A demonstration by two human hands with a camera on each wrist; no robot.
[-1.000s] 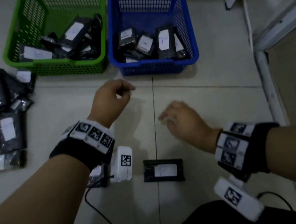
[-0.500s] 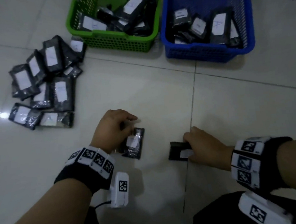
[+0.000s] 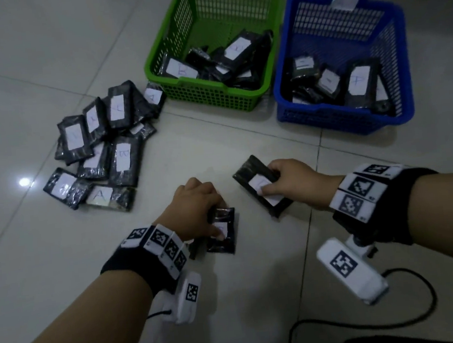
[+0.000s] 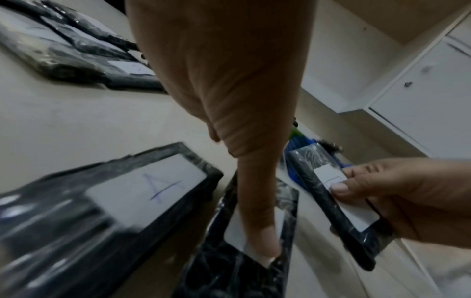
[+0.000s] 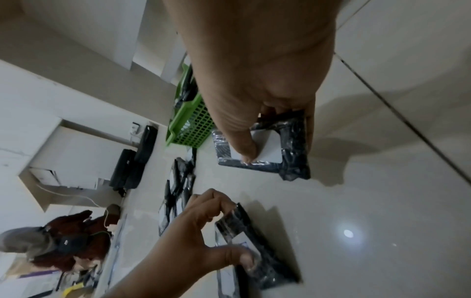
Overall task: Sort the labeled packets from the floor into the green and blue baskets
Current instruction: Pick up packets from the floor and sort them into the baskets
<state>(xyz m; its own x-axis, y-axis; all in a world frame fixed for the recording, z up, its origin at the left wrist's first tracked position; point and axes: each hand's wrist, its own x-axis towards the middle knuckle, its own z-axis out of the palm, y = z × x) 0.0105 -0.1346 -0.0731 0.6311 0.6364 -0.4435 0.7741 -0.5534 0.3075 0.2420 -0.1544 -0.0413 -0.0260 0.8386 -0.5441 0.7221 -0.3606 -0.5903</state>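
My left hand (image 3: pixel 216 223) pinches a small black packet (image 3: pixel 223 240) low over the floor, thumb pressed on its white label (image 4: pixel 237 231). A second packet marked A (image 4: pixel 142 191) lies right beside it, mostly hidden under my wrist in the head view. My right hand (image 3: pixel 272 185) grips a larger black packet (image 3: pixel 250 173) tilted above the floor, its thumb covering the label (image 5: pixel 267 145). The green basket (image 3: pixel 213 100) and the blue basket (image 3: pixel 337 123) stand side by side ahead, each holding several labeled packets.
A pile of several black labeled packets (image 3: pixel 106 144) lies on the tiled floor at the left, near the green basket. Camera cables (image 3: pixel 416 316) trail across the floor by my right wrist. A person (image 5: pixel 63 242) sits far off in the right wrist view.
One second ago both hands hovered without a packet. They dropped onto two packets on the floor; now each grips one, and the right hand has raised its packet toward the baskets.
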